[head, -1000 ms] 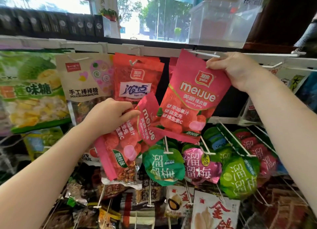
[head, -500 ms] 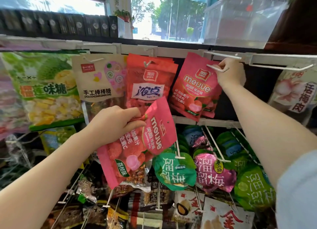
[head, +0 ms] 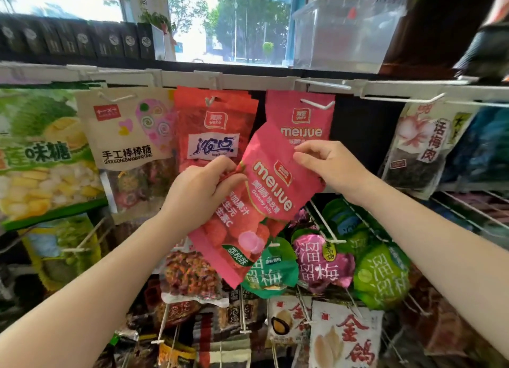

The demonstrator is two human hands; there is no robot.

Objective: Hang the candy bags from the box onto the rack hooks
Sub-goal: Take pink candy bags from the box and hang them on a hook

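**Pink Meijue jelly bag held in both hands below its hook**

Both hands hold one pink Meijue gummy-jelly bag (head: pixel 268 191), tilted, in front of the rack. The left hand (head: pixel 202 194) grips its left edge, fingers curled and pressed together on the film; the right hand (head: pixel 329 165) pinches its upper right corner between thumb and fingertips. Just behind and above the held bag, a second Meijue bag (head: pixel 301 120) hangs from a white wire hook (head: pixel 316 104) — half a second ago the right hand was up at that hook, and the held bag was in the left hand alone. Left of the held bag hang red Yake bags (head: pixel 217 125) and a beige lollipop bag (head: pixel 126 136); below it, green and purple plum packs (head: pixel 319 263) crowd the lower hooks. Above, a clear plastic box (head: pixel 344 34) sits on the rack top.
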